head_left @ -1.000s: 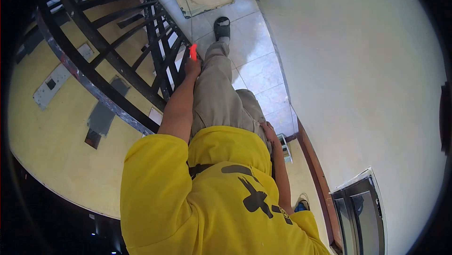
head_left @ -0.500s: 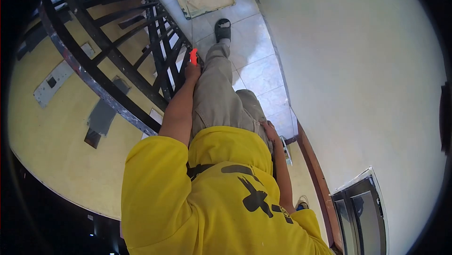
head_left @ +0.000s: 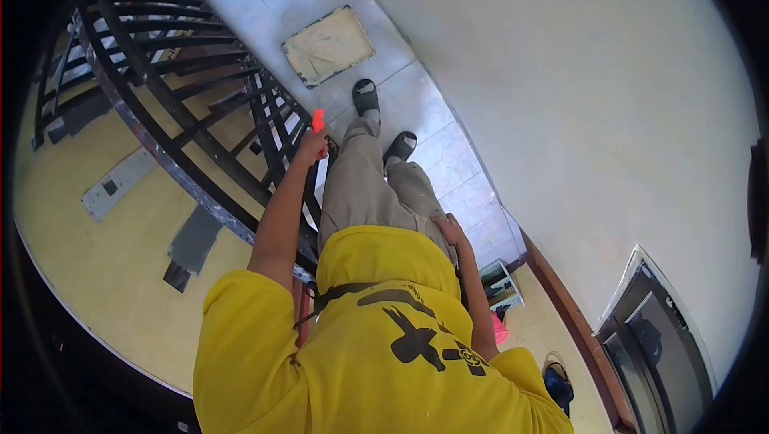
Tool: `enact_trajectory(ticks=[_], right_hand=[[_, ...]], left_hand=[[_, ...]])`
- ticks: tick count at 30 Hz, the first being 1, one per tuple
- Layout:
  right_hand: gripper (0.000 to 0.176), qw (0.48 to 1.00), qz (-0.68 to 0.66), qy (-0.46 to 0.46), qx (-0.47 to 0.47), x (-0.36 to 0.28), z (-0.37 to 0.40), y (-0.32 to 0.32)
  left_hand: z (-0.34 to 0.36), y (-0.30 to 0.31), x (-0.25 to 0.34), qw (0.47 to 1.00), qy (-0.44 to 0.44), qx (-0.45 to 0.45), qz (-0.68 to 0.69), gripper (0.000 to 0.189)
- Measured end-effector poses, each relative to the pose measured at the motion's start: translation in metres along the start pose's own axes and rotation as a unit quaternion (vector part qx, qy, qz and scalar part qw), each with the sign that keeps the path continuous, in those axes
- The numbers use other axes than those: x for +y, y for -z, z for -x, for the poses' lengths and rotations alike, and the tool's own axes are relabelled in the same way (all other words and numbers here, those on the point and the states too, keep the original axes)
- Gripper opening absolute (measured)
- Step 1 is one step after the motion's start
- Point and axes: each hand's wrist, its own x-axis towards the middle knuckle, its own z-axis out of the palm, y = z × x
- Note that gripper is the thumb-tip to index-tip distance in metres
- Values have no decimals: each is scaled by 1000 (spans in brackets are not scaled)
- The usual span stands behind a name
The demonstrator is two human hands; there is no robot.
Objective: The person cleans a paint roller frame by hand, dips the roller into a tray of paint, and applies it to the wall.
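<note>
My left hand [head_left: 312,146] is wrapped around the handle of an orange-handled tool [head_left: 318,121], held out beside my left leg. The rest of that tool cannot be made out now. Close to this hand runs a black metal railing [head_left: 188,125] with paint marks along its rail. My right hand [head_left: 450,230] rests against the right thigh of my grey-beige trousers [head_left: 360,185], fingers laid out along the cloth and nothing seen in them.
A cream-coloured rectangular panel or tray [head_left: 328,45] lies on the tiled floor [head_left: 436,101] ahead of my dark slippers [head_left: 365,97]. A pale wall [head_left: 593,113] rises on the right. Behind my right side are a wire basket [head_left: 501,283] and a dark shoe [head_left: 558,386].
Both my slippers now show, where only one did before. The floor panel appears closer to my feet. My left hand with the orange-handled tool has shifted slightly left and lower in view.
</note>
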Motion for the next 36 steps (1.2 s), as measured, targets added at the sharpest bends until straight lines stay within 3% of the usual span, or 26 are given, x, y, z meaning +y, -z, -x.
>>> enact_trajectory(ticks=[4,7,11,12,16,19,24,27,30,36], right_hand=[[90,996,-79,-22,42,7,1,8],[89,996,-78,12,42,52,-36,-8],[83,992,-119,36,-13,63,-34,-10],[70,990,-133,-6,-52,61,-31,-4],[50,947,-317,14,-52,81,-23,-8],[47,939,-339,-5,-46,95,-25,-16],[49,927,-372,-16,-40,83,2,-21],[48,914,-403,-30,-21,71,0,-29],[46,907,-422,-8,-8,51,5,-37],[40,914,-402,34,35,1,29,-35]], left_hand=[[24,5,18,981,22,-161,105,15],[87,-3,47,992,21,-125,26,15],[112,7,57,984,27,-172,-38,13],[117,7,60,981,29,-191,-17,12],[167,-18,90,975,4,-215,-57,12],[194,-38,114,977,-7,-187,-102,13],[192,-63,157,964,-47,-209,-156,21],[189,-83,186,960,-68,-178,-207,19],[177,-77,214,941,-86,-244,-219,21],[300,-47,263,914,-119,-243,-303,24]])
